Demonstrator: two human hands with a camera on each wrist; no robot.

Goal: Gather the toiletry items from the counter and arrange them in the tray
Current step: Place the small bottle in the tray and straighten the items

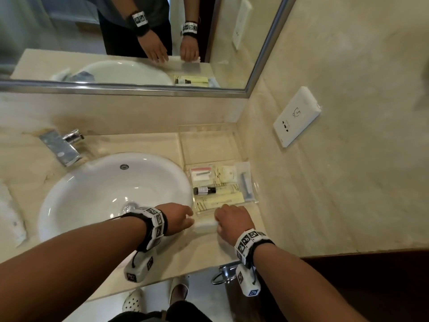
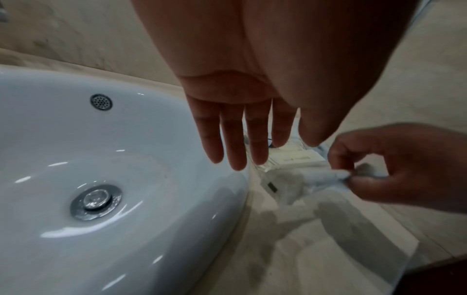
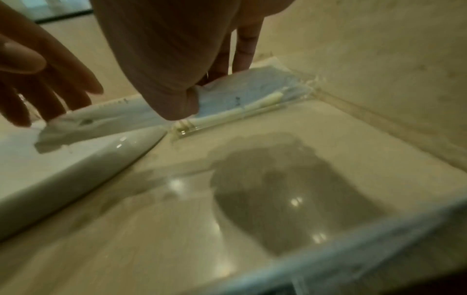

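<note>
A clear acrylic tray (image 1: 209, 147) stands on the counter right of the basin, against the side wall. Its near half holds a dark bottle (image 1: 204, 190), long yellow packets (image 1: 220, 201), cream sachets (image 1: 226, 174) and a blue razor (image 1: 246, 184) in plastic. Just in front of the tray's near rim, my right hand (image 1: 232, 220) (image 2: 394, 165) (image 3: 177, 103) pinches one end of a long white plastic packet (image 1: 205, 225) (image 2: 310, 179) (image 3: 106, 117) between thumb and fingers. My left hand (image 1: 181, 218) (image 2: 237, 139) (image 3: 50, 89) hovers at the packet's other end, over the basin rim, with straight fingers.
The white basin (image 1: 104, 194) (image 2: 101, 159) fills the counter's middle, with a chrome faucet (image 1: 62, 145) behind it. A white cloth (image 1: 11, 217) lies at the far left. A wall socket (image 1: 297, 117) is on the right wall. The counter's front edge (image 1: 185, 273) is close behind my wrists.
</note>
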